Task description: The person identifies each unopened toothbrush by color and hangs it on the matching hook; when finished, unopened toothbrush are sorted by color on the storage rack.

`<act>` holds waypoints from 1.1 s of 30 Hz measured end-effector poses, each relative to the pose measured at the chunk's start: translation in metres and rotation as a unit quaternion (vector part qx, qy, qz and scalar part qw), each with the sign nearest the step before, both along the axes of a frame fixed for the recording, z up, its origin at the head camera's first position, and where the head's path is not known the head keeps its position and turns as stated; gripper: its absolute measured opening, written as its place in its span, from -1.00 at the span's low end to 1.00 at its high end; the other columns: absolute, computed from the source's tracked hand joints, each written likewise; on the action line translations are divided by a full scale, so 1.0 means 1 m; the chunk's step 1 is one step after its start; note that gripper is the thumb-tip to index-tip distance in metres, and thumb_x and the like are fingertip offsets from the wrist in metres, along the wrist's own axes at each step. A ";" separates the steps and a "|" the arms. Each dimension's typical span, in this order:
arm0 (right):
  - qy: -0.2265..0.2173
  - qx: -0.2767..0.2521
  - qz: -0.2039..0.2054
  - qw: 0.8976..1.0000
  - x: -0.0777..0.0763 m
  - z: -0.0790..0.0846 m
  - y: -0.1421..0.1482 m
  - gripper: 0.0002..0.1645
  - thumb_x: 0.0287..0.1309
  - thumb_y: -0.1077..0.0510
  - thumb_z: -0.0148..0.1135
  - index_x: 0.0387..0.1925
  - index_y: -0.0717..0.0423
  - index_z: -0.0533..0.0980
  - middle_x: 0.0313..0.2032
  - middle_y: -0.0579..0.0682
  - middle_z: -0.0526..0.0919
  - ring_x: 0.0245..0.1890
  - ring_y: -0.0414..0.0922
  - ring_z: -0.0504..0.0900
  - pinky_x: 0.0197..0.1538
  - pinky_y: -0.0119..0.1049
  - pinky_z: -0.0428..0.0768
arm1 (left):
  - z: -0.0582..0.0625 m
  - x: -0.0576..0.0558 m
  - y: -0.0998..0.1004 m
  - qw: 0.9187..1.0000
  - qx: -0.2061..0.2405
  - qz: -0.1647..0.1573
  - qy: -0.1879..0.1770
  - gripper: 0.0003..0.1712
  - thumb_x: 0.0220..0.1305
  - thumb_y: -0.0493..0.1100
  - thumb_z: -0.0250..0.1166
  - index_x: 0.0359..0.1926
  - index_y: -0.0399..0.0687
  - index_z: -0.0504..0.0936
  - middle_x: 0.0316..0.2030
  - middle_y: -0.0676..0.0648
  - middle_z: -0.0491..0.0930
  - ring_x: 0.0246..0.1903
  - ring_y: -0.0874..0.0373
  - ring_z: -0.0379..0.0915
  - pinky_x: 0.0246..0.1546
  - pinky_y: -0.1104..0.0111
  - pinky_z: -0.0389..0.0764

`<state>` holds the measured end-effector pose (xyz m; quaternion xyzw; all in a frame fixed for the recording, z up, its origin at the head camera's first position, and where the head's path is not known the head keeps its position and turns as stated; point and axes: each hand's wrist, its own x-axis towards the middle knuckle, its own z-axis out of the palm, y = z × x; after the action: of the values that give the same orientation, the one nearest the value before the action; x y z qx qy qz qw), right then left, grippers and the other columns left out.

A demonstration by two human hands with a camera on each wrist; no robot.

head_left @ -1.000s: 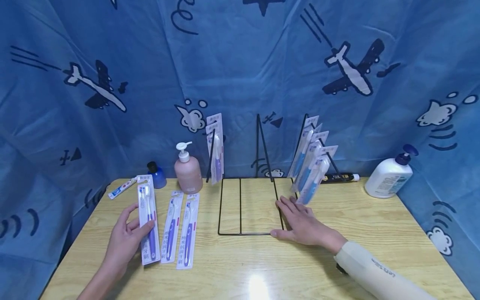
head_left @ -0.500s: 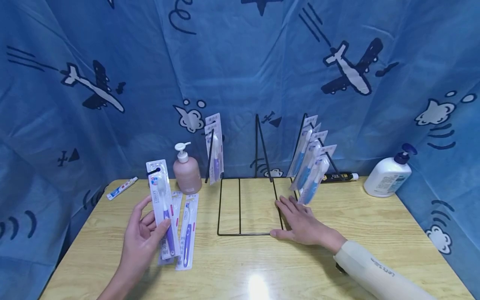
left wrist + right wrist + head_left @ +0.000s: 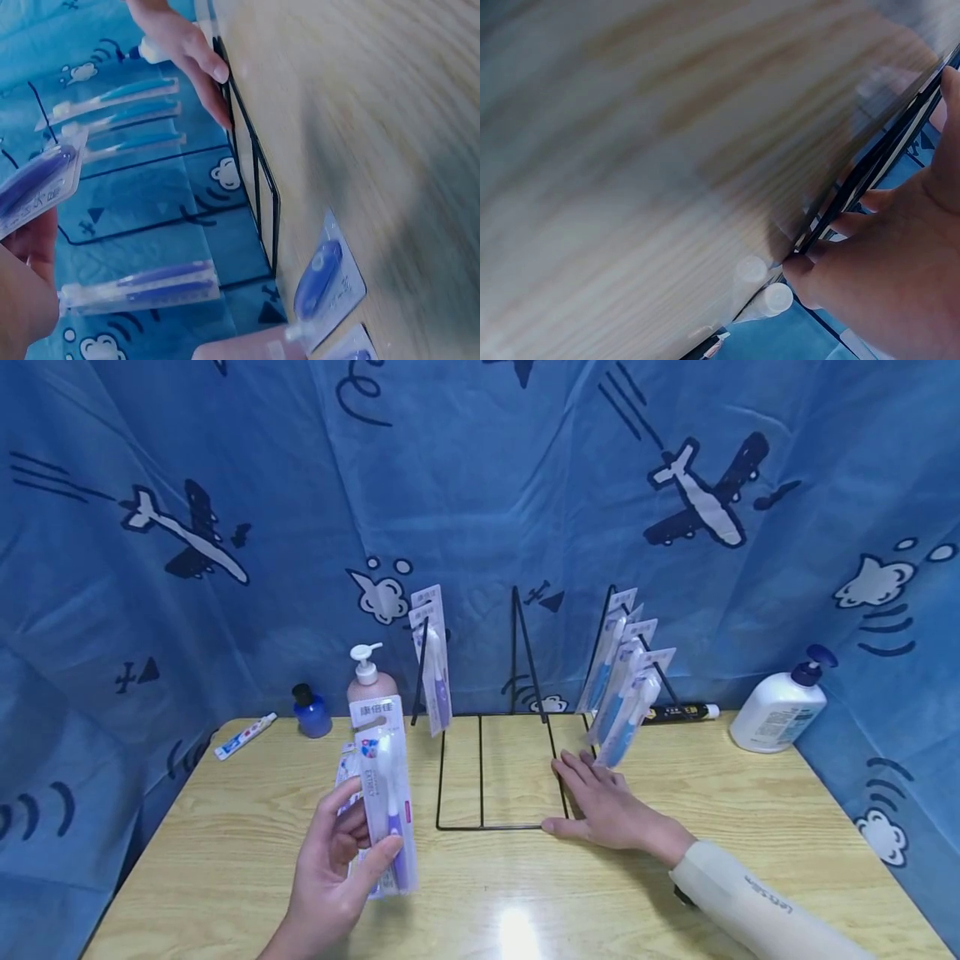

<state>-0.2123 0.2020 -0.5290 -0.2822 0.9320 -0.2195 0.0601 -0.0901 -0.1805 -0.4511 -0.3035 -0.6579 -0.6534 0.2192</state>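
Observation:
My left hand [image 3: 324,877] pinches a packaged purple toothbrush [image 3: 386,777] between thumb and fingers, upright above the table, left of a black wire rack [image 3: 481,777]. Two more purple toothbrush packs, one seen by the left wrist camera as a toothbrush pack [image 3: 322,281], lie on the table, largely hidden behind the held one in the head view. Spread over the base's right side, my right hand [image 3: 600,802] rests on the rack's wires. Purple toothbrush packs [image 3: 432,668] hang from the rack's left hook, several blue toothbrush packs [image 3: 624,714] from the right one. Nothing hangs on its middle hook.
A pink pump bottle [image 3: 371,685] stands behind the held pack, with a small blue bottle [image 3: 312,714] and toothpaste tube [image 3: 245,737] farther left. Right of the rack are a black tube [image 3: 678,714] and white pump bottle [image 3: 776,714]. A blue curtain [image 3: 480,485] hangs behind.
My left hand has lifted the toothbrush pack and carried it right, past the small blue bottle to in front of the pink bottle. The right hand stays on the rack.

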 end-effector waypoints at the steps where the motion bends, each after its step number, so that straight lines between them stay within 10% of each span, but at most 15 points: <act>1: 0.002 0.001 0.000 1.000 -0.001 -0.001 0.000 0.28 0.41 -0.55 0.22 0.72 0.24 0.08 0.70 0.30 0.02 0.66 0.41 -0.06 0.41 0.61 0.11 | -0.001 0.000 0.002 1.000 0.002 -0.010 0.009 -0.15 0.20 -0.81 0.21 0.51 -0.59 0.19 0.24 -0.16 0.70 0.08 0.12 0.73 -0.10 0.40 0.73; 17: 0.005 0.000 0.000 1.000 0.000 -0.002 0.000 0.28 0.41 -0.56 0.21 0.72 0.23 0.09 0.69 0.32 0.04 0.64 0.44 -0.04 0.41 0.61 0.11 | -0.013 -0.030 0.013 0.998 -0.011 -0.035 -0.048 -0.17 0.34 -0.74 0.20 0.56 -0.43 0.21 0.21 -0.27 0.71 0.08 0.10 0.74 -0.02 0.30 0.76; 33: 0.014 0.004 0.003 1.000 -0.001 -0.003 0.002 0.28 0.42 -0.56 0.19 0.72 0.24 0.09 0.69 0.31 0.05 0.65 0.42 -0.04 0.38 0.62 0.14 | -0.004 -0.111 0.035 0.978 0.019 0.068 -0.198 -0.74 0.43 -0.40 0.45 0.07 -0.38 0.65 -0.08 -0.25 0.79 -0.09 0.14 0.73 -0.04 0.38 0.71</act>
<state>-0.2135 0.2042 -0.5322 -0.2878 0.9329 -0.2112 0.0489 -0.2012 -0.1453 -0.4547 -0.1182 -0.6950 -0.6964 0.1345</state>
